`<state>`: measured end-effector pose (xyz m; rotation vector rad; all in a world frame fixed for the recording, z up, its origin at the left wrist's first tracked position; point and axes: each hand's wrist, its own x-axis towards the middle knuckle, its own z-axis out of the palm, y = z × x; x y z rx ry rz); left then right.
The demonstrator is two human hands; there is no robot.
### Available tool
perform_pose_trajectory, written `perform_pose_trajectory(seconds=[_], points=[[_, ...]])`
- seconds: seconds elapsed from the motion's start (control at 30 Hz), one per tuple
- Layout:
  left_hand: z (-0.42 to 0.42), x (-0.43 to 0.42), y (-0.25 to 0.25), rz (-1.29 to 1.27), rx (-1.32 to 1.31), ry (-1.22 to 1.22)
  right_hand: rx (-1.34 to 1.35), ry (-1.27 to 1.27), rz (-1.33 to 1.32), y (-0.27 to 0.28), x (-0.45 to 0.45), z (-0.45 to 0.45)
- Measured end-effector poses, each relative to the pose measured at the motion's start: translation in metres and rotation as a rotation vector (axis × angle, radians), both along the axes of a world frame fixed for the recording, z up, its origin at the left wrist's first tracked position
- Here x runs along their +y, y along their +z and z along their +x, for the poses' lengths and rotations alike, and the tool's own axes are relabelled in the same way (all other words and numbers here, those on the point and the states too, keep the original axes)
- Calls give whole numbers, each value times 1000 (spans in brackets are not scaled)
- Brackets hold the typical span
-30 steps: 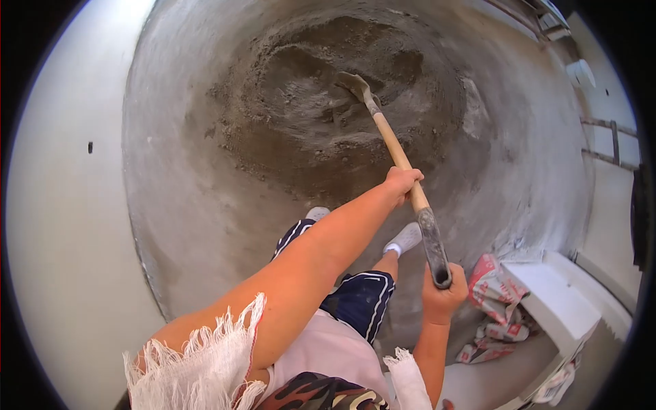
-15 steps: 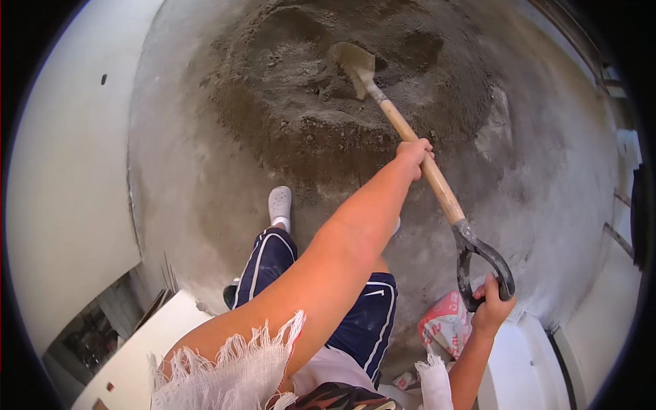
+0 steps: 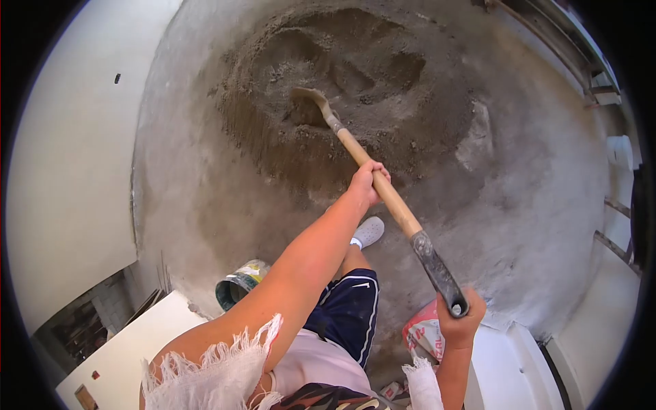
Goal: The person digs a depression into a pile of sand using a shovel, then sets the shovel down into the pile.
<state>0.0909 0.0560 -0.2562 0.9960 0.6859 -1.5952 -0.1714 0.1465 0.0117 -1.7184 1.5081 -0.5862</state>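
Observation:
A shovel [image 3: 391,198] with a wooden shaft runs diagonally across the view. Around the middle of that shaft my left hand [image 3: 370,183] is closed, arm stretched forward. My right hand [image 3: 461,320] grips the black end handle [image 3: 441,273], which is seen nearly edge-on. The shovel's blade [image 3: 311,96] is turned on its side within a broad pile of grey-brown sandy mix [image 3: 328,150]. Hollows and ridges mark the top of the pile. Whether the blade carries any mix cannot be made out.
A paint-marked bucket [image 3: 239,283] stands left of my legs. A red and white sack [image 3: 425,331] lies beside my right hand. My shoe [image 3: 370,232] is on the concrete floor [image 3: 540,205]. A pale wall [image 3: 68,157] rises at left; wooden bars [image 3: 618,246] are at right.
The shovel has swung left and closer to me, its blade and handle rolling sideways. Both hands keep their grip and moved left with it. The bucket shows more fully.

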Motion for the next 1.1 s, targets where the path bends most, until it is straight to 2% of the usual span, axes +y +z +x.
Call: perform_pose_trajectory(seconds=[0.07, 0.13, 0.2, 0.27, 0.33, 0.4, 0.47, 0.53, 0.6, 0.63, 0.67, 0.7, 0.73, 0.8, 0.83, 0.87, 0.93, 1.0, 1.1], points=[[-4, 11, 27, -37, 0, -23, 30, 61, -45, 17, 10, -12], [-10, 30, 52, -46, -2, -14, 101, 179, -234, 30, 38, -28], [-11, 53, 67, 17, 8, -73, 171, 304, -186, 42, 70, -41], [-18, 54, 85, 73, 31, -135, 53, 280, -165, 51, 92, -43], [-25, 53, 102, 126, 27, -180, 99, 246, -176, 52, 107, -50], [-29, 35, 112, 68, 55, -161, 99, 336, -179, 50, 96, -58], [-37, 6, 112, -93, 62, -135, 102, 429, -162, 50, 77, -71], [-41, -45, 111, -131, 73, -120, 174, 550, -143, 35, 25, -77], [-53, -99, 111, -9, -217, -287, 200, 599, -234, 2, -30, -83], [-63, -125, 110, -4, -227, -261, 203, 639, -262, -16, -64, -78], [-80, -145, 107, 138, -565, -501, 233, 641, -287, -40, -93, -69], [-96, -158, 96, 291, -894, -753, 244, 660, -80, -49, -129, -49], [-108, -169, 84, 305, -890, -750, 210, 595, 41, -62, -158, -27], [-115, -194, 63, 397, -1123, -1014, 169, 544, 151, -78, -193, -23], [-117, -202, 60, 361, -1068, -1109, 75, 501, 256, -81, -199, -30], [-128, -201, 57, 393, -1047, -1096, -15, 473, 369, -83, -202, -40], [-149, -215, 66, 472, -1140, -1151, 11, 532, 361, -81, -211, -62], [-167, -221, 67, 491, -1080, -1133, 127, 724, 346, -78, -213, -86], [-179, -223, 72, 521, -989, -1101, 167, 801, 313, -65, -210, -116]])
